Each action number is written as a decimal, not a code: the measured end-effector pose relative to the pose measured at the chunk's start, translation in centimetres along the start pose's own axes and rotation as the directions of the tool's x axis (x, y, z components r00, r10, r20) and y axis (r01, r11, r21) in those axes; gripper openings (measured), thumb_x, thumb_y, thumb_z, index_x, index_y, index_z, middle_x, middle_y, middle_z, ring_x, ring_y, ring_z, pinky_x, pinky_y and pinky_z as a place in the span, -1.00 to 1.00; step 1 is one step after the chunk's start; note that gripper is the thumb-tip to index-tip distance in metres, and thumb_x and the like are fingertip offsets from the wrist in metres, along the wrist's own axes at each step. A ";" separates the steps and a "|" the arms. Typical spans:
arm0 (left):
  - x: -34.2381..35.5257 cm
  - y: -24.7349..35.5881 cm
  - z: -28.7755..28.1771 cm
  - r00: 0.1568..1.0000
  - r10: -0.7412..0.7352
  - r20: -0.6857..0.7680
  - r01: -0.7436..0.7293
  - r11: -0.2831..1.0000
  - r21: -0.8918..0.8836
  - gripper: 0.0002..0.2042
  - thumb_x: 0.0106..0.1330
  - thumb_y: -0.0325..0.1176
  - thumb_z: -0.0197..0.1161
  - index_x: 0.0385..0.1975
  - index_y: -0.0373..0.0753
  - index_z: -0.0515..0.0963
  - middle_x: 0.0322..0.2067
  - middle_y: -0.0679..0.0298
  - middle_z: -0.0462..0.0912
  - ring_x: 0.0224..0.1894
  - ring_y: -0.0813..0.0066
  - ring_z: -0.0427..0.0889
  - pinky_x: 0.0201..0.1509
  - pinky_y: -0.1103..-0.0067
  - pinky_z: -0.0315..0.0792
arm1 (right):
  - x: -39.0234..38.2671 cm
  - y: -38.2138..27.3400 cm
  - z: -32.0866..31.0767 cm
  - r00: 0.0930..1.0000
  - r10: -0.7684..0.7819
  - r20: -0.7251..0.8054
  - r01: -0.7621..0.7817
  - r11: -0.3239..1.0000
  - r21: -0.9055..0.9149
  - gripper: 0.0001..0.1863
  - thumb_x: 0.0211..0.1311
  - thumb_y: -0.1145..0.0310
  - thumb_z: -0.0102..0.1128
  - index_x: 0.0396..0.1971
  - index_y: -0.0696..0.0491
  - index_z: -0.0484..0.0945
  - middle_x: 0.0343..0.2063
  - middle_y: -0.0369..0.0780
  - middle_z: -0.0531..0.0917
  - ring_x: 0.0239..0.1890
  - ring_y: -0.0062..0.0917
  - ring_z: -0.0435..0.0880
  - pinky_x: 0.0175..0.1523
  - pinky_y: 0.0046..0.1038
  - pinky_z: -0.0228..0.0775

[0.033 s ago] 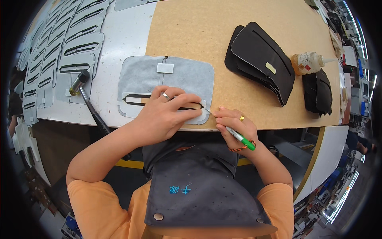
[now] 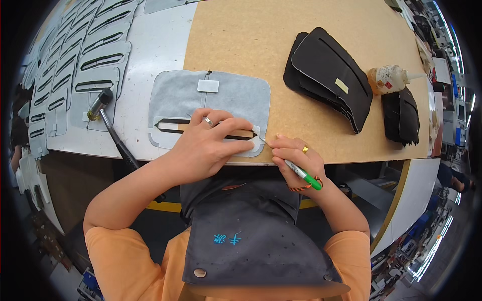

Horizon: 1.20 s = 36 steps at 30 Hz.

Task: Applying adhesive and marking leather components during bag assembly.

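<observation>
A grey panel [image 2: 231, 88] with rounded corners lies at the table's front edge. Along its near side runs a long slot edged in black with pointed ends, framed by a paler strip [image 2: 163, 136]. My left hand [image 2: 213, 140] rests on that strip across the slot, fingers stretched out and pressing down, and hides part of it. At the strip's right end my right hand [image 2: 298, 158] grips a slim pen [image 2: 303, 174] with a green end. The pen's thin tip meets the panel's right edge just beyond the slot's point. A small white rectangular block [image 2: 208, 86] sits on the panel.
Left of the panel, a mallet [image 2: 118, 138] with a black handle hangs over the table edge. Rows of similar grey panels [image 2: 95, 65] overlap at far left. To the right are stacked black pieces [image 2: 326, 70], a squeeze bottle [image 2: 386, 79] of amber liquid and another black bundle [image 2: 401, 118].
</observation>
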<state>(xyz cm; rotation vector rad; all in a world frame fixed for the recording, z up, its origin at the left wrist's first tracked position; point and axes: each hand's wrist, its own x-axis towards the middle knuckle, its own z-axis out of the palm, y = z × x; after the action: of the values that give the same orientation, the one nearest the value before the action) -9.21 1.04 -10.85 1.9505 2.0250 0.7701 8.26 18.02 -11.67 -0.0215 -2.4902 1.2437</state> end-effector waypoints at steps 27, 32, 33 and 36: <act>-0.2 -0.1 0.7 0.999 0.024 -0.033 -0.022 0.998 0.057 -0.58 -0.07 -0.49 0.27 -0.11 -0.10 0.55 -0.02 0.40 0.52 0.03 0.40 0.44 0.12 0.40 0.16 | 3.4 0.0 -0.9 0.995 0.080 0.063 -0.084 0.995 0.062 -0.89 0.04 0.63 0.24 -0.41 0.17 0.52 -0.39 -0.11 0.63 -0.40 -0.37 0.65 -0.34 -0.50 0.48; -0.2 0.0 0.5 1.000 0.012 -0.017 -0.012 0.999 0.030 -0.58 -0.07 -0.49 0.27 -0.10 -0.11 0.55 -0.02 0.41 0.52 0.02 0.42 0.44 0.12 0.39 0.16 | 3.2 0.3 -0.9 0.996 0.069 0.049 -0.075 0.988 0.137 -0.88 0.03 0.61 0.27 -0.41 0.16 0.53 -0.37 -0.13 0.65 -0.41 -0.38 0.66 -0.36 -0.49 0.49; -0.2 0.0 0.6 1.000 0.009 -0.015 -0.008 1.000 0.030 -0.58 -0.07 -0.49 0.27 -0.10 -0.11 0.55 -0.02 0.41 0.52 0.02 0.42 0.44 0.12 0.39 0.16 | 3.2 0.3 -0.7 0.998 -0.001 0.065 -0.007 0.992 0.122 -0.88 0.02 0.61 0.27 -0.41 0.16 0.53 -0.36 -0.13 0.65 -0.43 -0.39 0.66 -0.37 -0.50 0.49; -0.1 0.0 0.6 1.000 0.002 -0.022 -0.001 1.000 0.008 -0.58 -0.06 -0.50 0.27 -0.10 -0.12 0.55 -0.02 0.40 0.52 0.01 0.42 0.45 0.11 0.39 0.16 | 3.0 0.2 -0.3 0.996 -0.032 0.083 0.029 0.999 0.041 -0.87 0.01 0.60 0.28 -0.42 0.15 0.54 -0.35 -0.13 0.66 -0.46 -0.41 0.66 -0.40 -0.51 0.49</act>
<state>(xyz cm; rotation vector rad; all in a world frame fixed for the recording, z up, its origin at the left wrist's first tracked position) -8.91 1.04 -11.39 1.9564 2.0425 0.7885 5.54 18.91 -10.76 0.0799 -2.5257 1.3073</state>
